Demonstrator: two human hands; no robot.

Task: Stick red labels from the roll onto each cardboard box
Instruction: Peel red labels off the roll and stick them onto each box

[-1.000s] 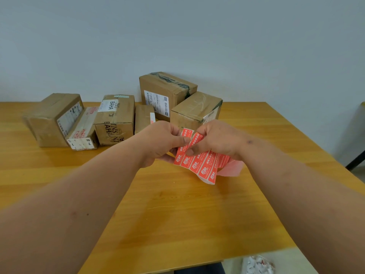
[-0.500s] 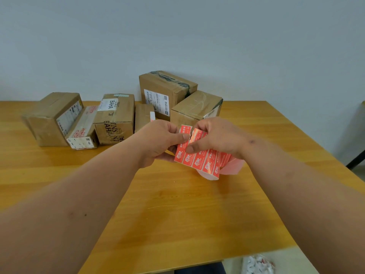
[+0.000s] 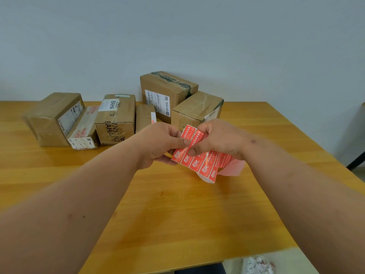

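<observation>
Our left hand (image 3: 160,143) pinches the upper left edge of the strip of red labels (image 3: 199,155), thumb on top. Our right hand (image 3: 219,140) pinches it just beside, fingers curled. The strip hangs above the wooden table (image 3: 177,214), its long axis slanting down to the right, each label pointing up toward the cardboard boxes (image 3: 116,117) behind.

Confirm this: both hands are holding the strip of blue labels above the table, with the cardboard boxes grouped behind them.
Not quite: the strip of labels is red, not blue, as the head view shows. The left hand and right hand do hold it above the table, with the cardboard boxes behind.
</observation>
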